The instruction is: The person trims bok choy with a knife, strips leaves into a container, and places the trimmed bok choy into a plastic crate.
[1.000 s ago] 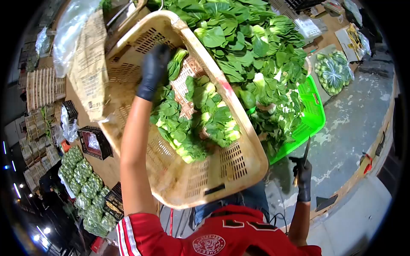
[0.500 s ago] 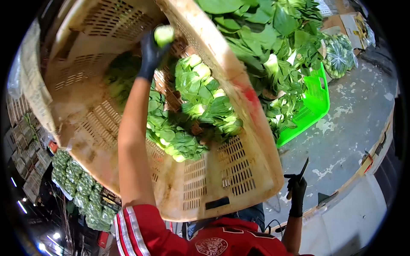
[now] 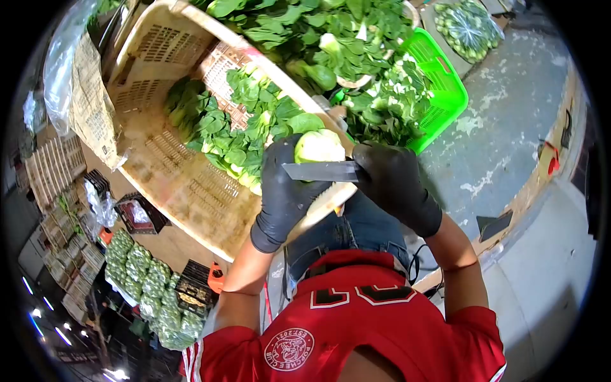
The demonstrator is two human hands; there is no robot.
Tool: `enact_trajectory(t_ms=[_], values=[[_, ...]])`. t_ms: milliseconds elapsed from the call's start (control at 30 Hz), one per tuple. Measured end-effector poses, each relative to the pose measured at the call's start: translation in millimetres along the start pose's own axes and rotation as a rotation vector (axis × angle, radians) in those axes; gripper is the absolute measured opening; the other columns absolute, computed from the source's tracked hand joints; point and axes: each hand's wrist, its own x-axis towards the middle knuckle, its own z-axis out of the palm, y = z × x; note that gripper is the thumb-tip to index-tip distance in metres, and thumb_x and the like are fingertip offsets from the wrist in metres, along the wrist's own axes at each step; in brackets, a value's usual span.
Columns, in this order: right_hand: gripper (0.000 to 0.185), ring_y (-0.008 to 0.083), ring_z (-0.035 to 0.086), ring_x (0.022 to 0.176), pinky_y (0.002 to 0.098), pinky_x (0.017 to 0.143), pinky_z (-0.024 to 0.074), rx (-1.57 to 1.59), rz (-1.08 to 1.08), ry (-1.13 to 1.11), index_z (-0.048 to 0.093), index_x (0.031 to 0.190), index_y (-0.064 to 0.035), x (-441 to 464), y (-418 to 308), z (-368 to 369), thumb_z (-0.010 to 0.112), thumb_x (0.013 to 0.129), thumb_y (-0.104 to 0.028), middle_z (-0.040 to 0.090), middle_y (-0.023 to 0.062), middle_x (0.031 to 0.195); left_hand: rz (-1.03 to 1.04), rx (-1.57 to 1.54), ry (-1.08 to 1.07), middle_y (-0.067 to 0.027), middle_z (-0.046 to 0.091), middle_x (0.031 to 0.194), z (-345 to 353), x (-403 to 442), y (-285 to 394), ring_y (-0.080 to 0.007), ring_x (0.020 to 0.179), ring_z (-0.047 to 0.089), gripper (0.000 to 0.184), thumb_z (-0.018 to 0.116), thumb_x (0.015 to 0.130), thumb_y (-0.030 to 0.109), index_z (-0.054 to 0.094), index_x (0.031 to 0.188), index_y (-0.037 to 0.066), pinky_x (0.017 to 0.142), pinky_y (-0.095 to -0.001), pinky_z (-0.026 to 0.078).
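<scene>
My left hand point(image 3: 281, 186), in a black glove, is closed around a head of bok choy point(image 3: 316, 146), its pale cut base towards me. My right hand point(image 3: 396, 181), also gloved in black, grips a knife point(image 3: 323, 171). The wide blade lies across the front of the bok choy's base, reaching to my left glove; whether it is cutting cannot be seen. Both hands are close together over the near rim of a large beige plastic basket point(image 3: 170, 198). Inside the basket, several heads of bok choy point(image 3: 215, 130) lie in rows.
Right of the basket, a bright green basket point(image 3: 459, 99) stands under loose leaves point(image 3: 389, 105) on the worn grey table point(image 3: 503, 121). More bok choy point(image 3: 286, 28) is heaped behind. A filled plastic bag point(image 3: 468, 28) sits at the back. Bagged greens point(image 3: 146, 274) stand at lower left.
My left hand has come back from deep in the basket to its near rim with the bok choy. My right hand has brought the knife from the right to the bok choy's base.
</scene>
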Motion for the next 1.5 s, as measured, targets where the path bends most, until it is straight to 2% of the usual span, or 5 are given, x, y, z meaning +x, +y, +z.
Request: enact_trajectory(t_ms=[567, 733, 1033, 1233, 1500], values=[[0.039, 0.0300, 0.062, 0.075, 0.0386, 0.064, 0.0493, 0.414, 0.892, 0.207, 0.057, 0.109, -0.0004, -231.0, 151.7, 40.3, 0.061, 0.079, -0.025, 0.063, 0.0192, 0.089, 0.008, -0.253, -0.261, -0.0135, 0.055, 0.103, 107.9, -35.5, 110.6, -0.0217, 0.095, 0.055, 0.063, 0.076, 0.063, 0.010, 0.042, 0.115, -0.001, 0.085, -0.0328, 0.045], [0.063, 0.0191, 0.056, 0.092, 0.0308, 0.082, 0.0439, 0.433, 0.063, 0.501, 0.043, 0.125, 0.0012, -175.1, 75.6, -30.9, 0.071, 0.074, -0.025, 0.056, 0.0149, 0.109, 0.031, -0.343, -0.539, -0.0197, 0.050, 0.109, 124.6, -36.3, 117.2, -0.0298, 0.102, 0.052, 0.068, 0.074, 0.070, 0.020, 0.037, 0.122, -0.002, 0.088, -0.0367, 0.041], [0.049, 0.0132, 0.052, 0.081, 0.0271, 0.073, 0.0444, 0.834, 0.233, 0.173, 0.051, 0.107, 0.0003, -174.4, 102.6, -55.3, 0.074, 0.070, -0.023, 0.054, 0.0049, 0.089, 0.078, -0.529, -1.020, -0.0084, 0.062, 0.084, 117.0, 17.2, 106.3, -0.0122, 0.074, 0.058, 0.037, 0.058, 0.086, 0.029, 0.057, 0.102, -0.004, 0.069, -0.0244, 0.046], [0.037, 0.0069, 0.047, 0.047, 0.0207, 0.043, 0.0378, 1.107, 0.632, 0.182, 0.057, 0.096, 0.0000, -195.8, 110.3, -74.1, 0.065, 0.079, -0.032, 0.052, -0.0004, 0.064, 0.495, -0.076, -0.369, -0.0225, 0.054, 0.113, 174.8, 31.5, 61.6, -0.0284, 0.105, 0.053, 0.066, 0.059, 0.083, 0.043, 0.043, 0.119, -0.009, 0.091, -0.0375, 0.040], [0.023, 0.0088, 0.046, 0.047, 0.0234, 0.043, 0.0369, 1.092, 0.685, 0.394, 0.057, 0.082, -0.0032, -115.2, 116.1, -41.6, 0.059, 0.084, -0.027, 0.051, 0.0015, 0.061, -0.801, -1.694, -0.953, -0.0069, 0.061, 0.092, 140.6, -4.9, 46.1, -0.0160, 0.079, 0.060, 0.035, 0.055, 0.086, 0.022, 0.050, 0.114, 0.001, 0.067, -0.0274, 0.051]])
